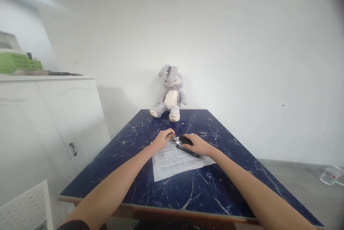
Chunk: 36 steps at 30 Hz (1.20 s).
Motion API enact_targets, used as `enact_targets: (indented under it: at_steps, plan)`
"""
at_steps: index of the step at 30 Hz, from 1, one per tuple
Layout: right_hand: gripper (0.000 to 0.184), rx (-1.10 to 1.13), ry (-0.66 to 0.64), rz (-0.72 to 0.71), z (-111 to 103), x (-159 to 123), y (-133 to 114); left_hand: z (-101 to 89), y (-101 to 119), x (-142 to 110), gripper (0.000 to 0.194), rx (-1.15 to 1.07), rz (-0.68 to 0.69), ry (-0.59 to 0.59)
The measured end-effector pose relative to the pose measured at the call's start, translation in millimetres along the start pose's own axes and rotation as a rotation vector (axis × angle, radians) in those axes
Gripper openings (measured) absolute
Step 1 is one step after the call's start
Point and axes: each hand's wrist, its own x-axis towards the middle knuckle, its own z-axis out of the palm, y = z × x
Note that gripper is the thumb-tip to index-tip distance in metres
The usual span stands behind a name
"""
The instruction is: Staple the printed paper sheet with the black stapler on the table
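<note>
A black stapler (188, 150) lies over a printed sheet of paper (172, 165), its top cover raised from its base and silvery metal showing between them. My right hand (199, 144) is closed around the raised black upper part. At the metal end, the fingers of my left hand (162, 139) are pinched together. Something small and silvery shows by those fingertips, too small to make out. The paper rests at an angle on the dark blue marbled table (129, 151), partly under both hands.
A grey plush rabbit (171, 97) sits at the table's far end against the white wall. A small pale piece (203, 133) lies beyond my right hand. White cabinets (61, 115) stand left, with a green basket (20, 62) on top. Clear plastic (330, 175) lies on the floor at right.
</note>
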Motion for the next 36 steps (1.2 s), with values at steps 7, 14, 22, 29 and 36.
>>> enact_targets:
  at_steps: [7,14,22,29,36]
  plan:
    - [0.020,-0.035,-0.016,-0.007,-1.3,0.4,-2.4,4.0,-15.2,3.0,0.014,-0.034,-0.030,0.081]
    - [0.021,-0.002,-0.027,0.000,-2.3,-0.3,-3.3,6.9,-28.5,5.7,0.028,-0.127,-0.102,0.144]
    - [0.020,-0.015,-0.030,0.007,-2.0,0.1,-3.0,6.1,-22.8,4.9,0.028,-0.138,-0.125,0.083]
    - [0.021,-0.012,-0.031,0.010,-1.8,0.1,-2.0,7.1,-17.9,3.9,0.026,-0.109,-0.112,0.038]
    - [0.021,-0.034,-0.030,0.002,-2.9,0.5,-4.7,5.1,-16.8,1.9,0.015,0.017,-0.043,-0.078]
